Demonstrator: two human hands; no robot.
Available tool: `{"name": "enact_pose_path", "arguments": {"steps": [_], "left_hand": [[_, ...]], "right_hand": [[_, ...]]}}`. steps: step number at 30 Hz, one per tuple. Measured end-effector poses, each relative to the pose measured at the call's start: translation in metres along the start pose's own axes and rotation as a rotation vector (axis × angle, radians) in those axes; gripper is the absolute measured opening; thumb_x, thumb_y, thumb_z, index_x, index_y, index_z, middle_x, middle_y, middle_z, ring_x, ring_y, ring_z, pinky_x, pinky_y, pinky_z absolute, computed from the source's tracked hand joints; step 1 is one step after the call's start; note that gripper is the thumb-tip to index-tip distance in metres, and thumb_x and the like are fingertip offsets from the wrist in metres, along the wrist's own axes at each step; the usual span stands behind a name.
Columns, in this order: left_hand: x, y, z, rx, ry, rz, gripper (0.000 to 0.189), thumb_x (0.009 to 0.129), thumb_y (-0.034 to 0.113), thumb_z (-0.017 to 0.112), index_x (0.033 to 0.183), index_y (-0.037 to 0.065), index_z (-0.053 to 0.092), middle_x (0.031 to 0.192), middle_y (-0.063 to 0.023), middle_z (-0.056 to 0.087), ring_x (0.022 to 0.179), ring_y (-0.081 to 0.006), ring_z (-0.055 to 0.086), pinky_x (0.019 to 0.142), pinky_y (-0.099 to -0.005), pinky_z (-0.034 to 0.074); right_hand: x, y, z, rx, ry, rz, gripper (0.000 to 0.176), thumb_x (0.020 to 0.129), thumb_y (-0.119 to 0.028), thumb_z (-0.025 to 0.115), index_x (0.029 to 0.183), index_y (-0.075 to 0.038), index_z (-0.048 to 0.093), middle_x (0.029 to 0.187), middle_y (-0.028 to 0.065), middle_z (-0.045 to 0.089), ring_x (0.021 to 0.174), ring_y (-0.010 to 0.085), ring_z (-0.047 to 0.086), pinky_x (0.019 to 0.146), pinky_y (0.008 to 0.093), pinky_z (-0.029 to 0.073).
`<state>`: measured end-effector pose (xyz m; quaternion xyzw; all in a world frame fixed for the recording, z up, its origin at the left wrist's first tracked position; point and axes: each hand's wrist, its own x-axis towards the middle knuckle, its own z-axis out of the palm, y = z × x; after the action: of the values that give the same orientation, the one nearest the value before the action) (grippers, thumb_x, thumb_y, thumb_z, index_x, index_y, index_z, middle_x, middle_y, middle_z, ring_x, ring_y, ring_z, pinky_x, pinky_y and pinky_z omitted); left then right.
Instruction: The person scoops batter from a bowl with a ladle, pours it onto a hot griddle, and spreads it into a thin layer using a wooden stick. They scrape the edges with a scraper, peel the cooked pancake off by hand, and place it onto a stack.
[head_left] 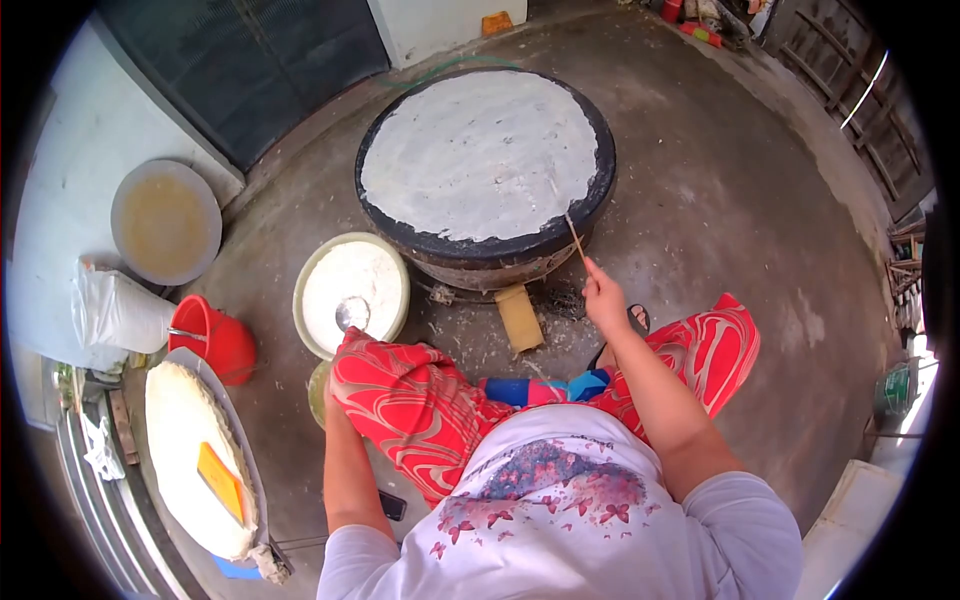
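A round black griddle (590, 205) stands on the floor ahead of me, covered by a thin white sheet of batter (480, 150). My right hand (603, 295) is closed on a thin wooden stick (573, 236) whose tip touches the sheet's near right edge. My left hand is hidden behind my left knee in red patterned trousers (400, 395); only the forearm (345, 470) shows. A basin of white batter (350, 280) with a metal ladle (352, 312) in it sits just left of the griddle.
A red bucket (220, 340), a white sack (115, 310) and a shallow round pan (165, 222) stand at the left. A tray with a stack of white sheets (185, 450) and a yellow card (220, 480) lies beside my left arm. A yellow block (519, 317) rests below the griddle.
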<state>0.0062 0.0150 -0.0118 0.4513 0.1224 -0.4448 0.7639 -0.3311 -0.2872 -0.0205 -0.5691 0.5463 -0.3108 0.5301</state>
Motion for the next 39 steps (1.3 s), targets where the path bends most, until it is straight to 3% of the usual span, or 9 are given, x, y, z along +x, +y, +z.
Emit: {"name": "enact_pose_path", "arguments": {"steps": [2, 4, 6, 11, 15, 17, 25, 36, 39], "left_hand": [[-0.001, -0.005, 0.001, 0.005, 0.001, 0.001, 0.024, 0.077, 0.011, 0.046, 0.096, -0.003, 0.053, 0.09, -0.017, 0.058, 0.078, -0.0273, 0.058, 0.068, -0.0356, 0.049], [-0.002, -0.011, 0.001, 0.017, 0.0, 0.001, 0.024, 0.077, 0.011, 0.047, 0.096, -0.003, 0.053, 0.09, -0.0169, 0.058, 0.078, -0.0272, 0.058, 0.068, -0.0355, 0.049], [-0.002, -0.015, 0.0, 0.025, 0.004, 0.002, 0.024, 0.077, 0.012, 0.047, 0.095, -0.002, 0.053, 0.09, -0.0167, 0.058, 0.077, -0.0271, 0.058, 0.068, -0.0354, 0.049], [-0.003, -0.012, -0.005, 0.053, 0.048, 0.034, 0.024, 0.077, 0.013, 0.048, 0.094, -0.002, 0.054, 0.09, -0.0165, 0.058, 0.077, -0.0268, 0.058, 0.067, -0.0351, 0.049], [0.006, 0.012, -0.029, 0.166, 0.23, 0.149, 0.023, 0.076, 0.013, 0.049, 0.093, -0.002, 0.055, 0.09, -0.0162, 0.058, 0.077, -0.0266, 0.058, 0.067, -0.0348, 0.049], [0.067, 0.045, -0.112, 0.354, 0.368, 0.166, 0.024, 0.074, 0.017, 0.053, 0.092, 0.001, 0.056, 0.088, -0.0133, 0.059, 0.084, -0.0241, 0.056, 0.073, -0.0357, 0.047], [-0.036, 0.081, 0.154, 0.121, 0.096, 0.489, 0.037, 0.079, 0.013, 0.054, 0.11, -0.004, 0.046, 0.108, -0.0122, 0.05, 0.101, -0.0262, 0.048, 0.087, -0.0396, 0.041], [0.022, 0.017, 0.223, 0.227, -0.082, 0.207, 0.023, 0.079, 0.011, 0.051, 0.098, -0.002, 0.052, 0.095, -0.0109, 0.054, 0.085, -0.0229, 0.053, 0.074, -0.0356, 0.046], [0.024, 0.01, 0.219, 0.345, -0.057, 0.033, 0.026, 0.079, 0.013, 0.051, 0.1, -0.003, 0.052, 0.095, -0.0107, 0.054, 0.085, -0.0208, 0.054, 0.073, -0.0322, 0.046]], "right_hand": [[-0.013, 0.015, -0.001, -0.341, -0.119, -0.415, 0.036, 0.086, -0.009, 0.041, 0.122, -0.012, 0.047, 0.067, 0.0043, 0.055, 0.059, 0.0097, 0.051, 0.059, 0.0249, 0.043], [-0.031, -0.009, -0.003, -0.28, -0.315, -0.322, 0.038, 0.086, -0.007, 0.04, 0.124, -0.012, 0.045, 0.073, 0.0046, 0.058, 0.06, 0.0108, 0.053, 0.056, 0.0242, 0.044], [-0.038, -0.039, -0.005, 0.054, -0.534, 0.221, 0.045, 0.085, -0.006, 0.042, 0.129, -0.019, 0.039, 0.077, 0.0052, 0.059, 0.063, 0.0118, 0.055, 0.055, 0.0237, 0.046], [-0.05, -0.115, -0.015, 0.381, -0.583, 0.027, 0.063, 0.083, 0.002, 0.043, 0.136, -0.016, 0.015, 0.102, 0.0091, 0.054, 0.055, 0.0089, 0.051, 0.047, 0.0206, 0.043], [-0.007, -0.06, -0.022, 0.042, -0.417, 0.1, 0.06, 0.083, 0.003, 0.042, 0.134, -0.015, 0.017, 0.111, 0.0098, 0.048, 0.06, 0.0122, 0.052, 0.048, 0.0223, 0.045], [-0.016, -0.088, -0.019, 0.225, -0.416, 0.026, 0.055, 0.083, 0.002, 0.042, 0.132, -0.014, 0.021, 0.104, 0.0081, 0.051, 0.057, 0.0102, 0.05, 0.046, 0.0215, 0.044], [0.011, -0.085, -0.006, 0.191, -0.445, 0.147, 0.033, 0.091, -0.018, 0.039, 0.123, -0.01, 0.036, 0.085, 0.0058, 0.056, 0.051, 0.0106, 0.05, 0.043, 0.0221, 0.043], [0.06, -0.096, 0.036, 0.078, -0.291, 0.251, 0.038, 0.092, -0.02, 0.029, 0.129, -0.016, 0.035, 0.081, 0.0086, 0.056, 0.047, 0.0118, 0.047, 0.04, 0.0245, 0.04], [0.069, -0.097, 0.048, -0.161, -0.237, 0.264, 0.039, 0.089, -0.017, 0.036, 0.127, -0.015, 0.039, 0.093, 0.0138, 0.06, 0.071, 0.0234, 0.06, 0.068, 0.0315, 0.048]]}}
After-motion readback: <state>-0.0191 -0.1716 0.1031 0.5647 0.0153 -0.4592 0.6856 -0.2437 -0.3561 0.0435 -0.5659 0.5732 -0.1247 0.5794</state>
